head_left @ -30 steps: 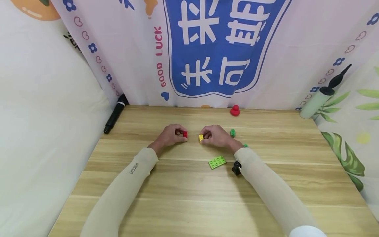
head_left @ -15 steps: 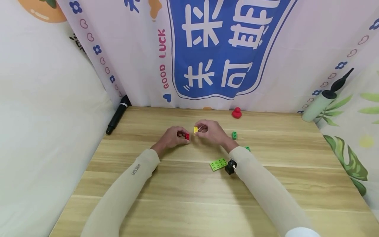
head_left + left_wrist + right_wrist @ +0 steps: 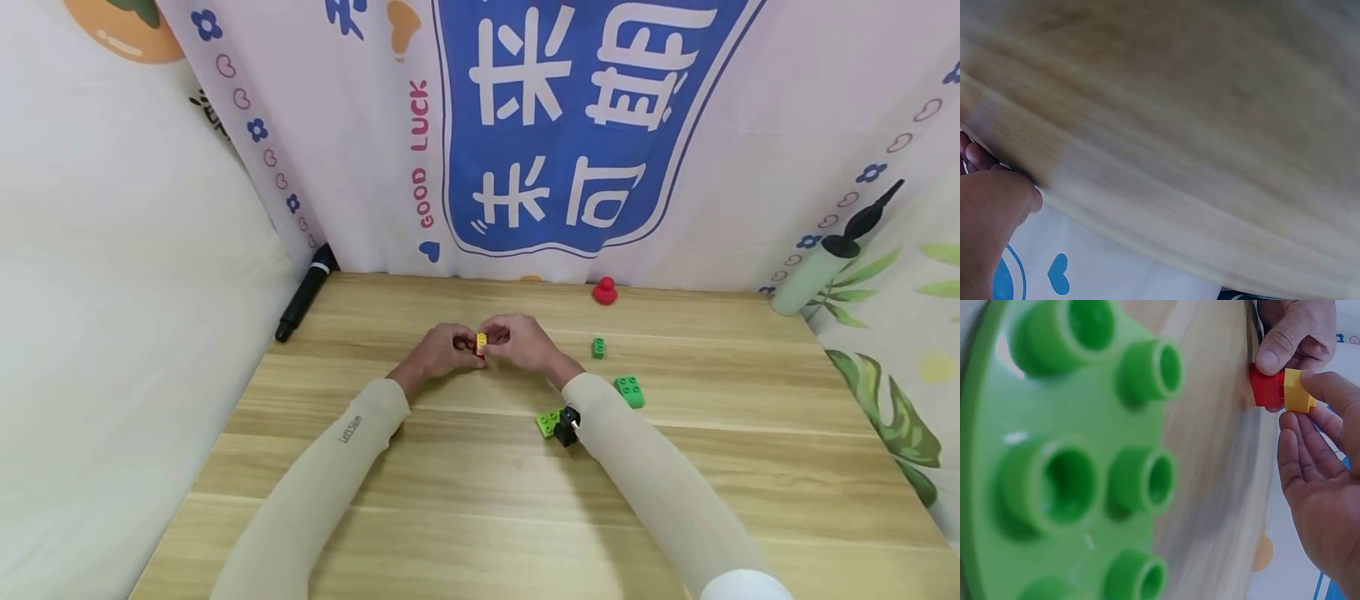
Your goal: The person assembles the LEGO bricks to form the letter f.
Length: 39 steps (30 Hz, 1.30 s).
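Observation:
Both hands meet over the middle of the table. My left hand (image 3: 444, 348) grips a red toy brick (image 3: 1266, 389) between thumb and fingers. Thumb and fingers of my right hand (image 3: 522, 343) pinch a yellow toy brick (image 3: 482, 339). In the right wrist view the yellow brick sits right at the red one's studs, the two lined up, with a bit of red stud showing between them. The head view shows yellow above red, most of the red covered by fingers. Only part of the left hand (image 3: 997, 200) appears in the left wrist view, its brick hidden.
Under the right wrist lies a lime-green studded plate (image 3: 547, 423), large in the right wrist view. Right of that arm are a green brick (image 3: 629, 392) and a smaller green one (image 3: 597, 348). Farther back stand a red knob-shaped piece (image 3: 604, 291), a black pen-like object (image 3: 306, 293) and a pale-green pump (image 3: 813, 275).
My right hand has moved left, bringing the yellow brick over to the red one in my left hand. The larger green brick has come out from behind the right sleeve.

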{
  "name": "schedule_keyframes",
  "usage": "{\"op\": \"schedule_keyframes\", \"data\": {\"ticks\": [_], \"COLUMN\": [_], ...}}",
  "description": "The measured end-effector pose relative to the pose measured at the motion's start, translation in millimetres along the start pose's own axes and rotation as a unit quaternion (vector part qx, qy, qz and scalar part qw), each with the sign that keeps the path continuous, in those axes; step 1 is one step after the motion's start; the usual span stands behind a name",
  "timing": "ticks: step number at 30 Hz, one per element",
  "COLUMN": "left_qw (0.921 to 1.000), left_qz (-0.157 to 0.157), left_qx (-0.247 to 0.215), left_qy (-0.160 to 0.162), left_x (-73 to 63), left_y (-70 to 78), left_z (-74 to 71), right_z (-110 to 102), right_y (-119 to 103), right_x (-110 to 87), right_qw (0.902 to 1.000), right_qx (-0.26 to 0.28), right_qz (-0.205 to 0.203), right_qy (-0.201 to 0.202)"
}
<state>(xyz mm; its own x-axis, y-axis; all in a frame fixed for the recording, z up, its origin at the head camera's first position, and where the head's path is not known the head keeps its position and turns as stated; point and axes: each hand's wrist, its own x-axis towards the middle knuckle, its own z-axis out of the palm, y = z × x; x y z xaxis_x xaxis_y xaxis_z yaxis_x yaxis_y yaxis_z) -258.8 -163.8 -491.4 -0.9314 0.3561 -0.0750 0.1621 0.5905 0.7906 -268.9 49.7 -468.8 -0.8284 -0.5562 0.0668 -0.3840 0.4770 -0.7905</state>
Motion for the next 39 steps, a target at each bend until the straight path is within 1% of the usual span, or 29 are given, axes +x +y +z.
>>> {"op": "schedule_keyframes", "data": {"ticks": [6,11,16,25,30,34,39], "left_qw": [0.9999,0.9999,0.9998,0.9999,0.9997,0.9998,0.9998], "left_qz": [0.001,0.000,0.007,-0.001,0.003,0.006,0.008], "left_qx": [0.010,0.014,0.019,0.013,0.022,0.020,0.017], "left_qy": [-0.003,-0.002,0.000,0.000,0.004,0.002,0.007], "left_x": [-0.1,-0.5,-0.5,-1.6,-2.0,-2.7,-1.9], "left_y": [1.9,1.3,0.4,1.6,1.1,-0.2,-1.8], "left_z": [-1.6,-1.1,0.1,1.2,0.7,0.8,1.1], "right_z": [-0.2,0.4,1.2,2.1,2.9,2.9,2.6], "right_y": [0.0,1.4,2.3,3.6,3.8,3.8,2.9], "right_x": [-0.8,-0.6,0.3,-1.0,-1.6,-0.9,0.0], "right_qw": [0.9999,0.9998,0.9998,0.9998,0.9995,0.9990,0.9986], "right_qx": [0.009,0.012,0.006,0.005,0.014,0.020,0.027], "right_qz": [0.012,0.014,0.017,0.018,0.028,0.040,0.045], "right_qy": [-0.007,-0.007,-0.005,-0.002,0.002,-0.001,-0.003]}}
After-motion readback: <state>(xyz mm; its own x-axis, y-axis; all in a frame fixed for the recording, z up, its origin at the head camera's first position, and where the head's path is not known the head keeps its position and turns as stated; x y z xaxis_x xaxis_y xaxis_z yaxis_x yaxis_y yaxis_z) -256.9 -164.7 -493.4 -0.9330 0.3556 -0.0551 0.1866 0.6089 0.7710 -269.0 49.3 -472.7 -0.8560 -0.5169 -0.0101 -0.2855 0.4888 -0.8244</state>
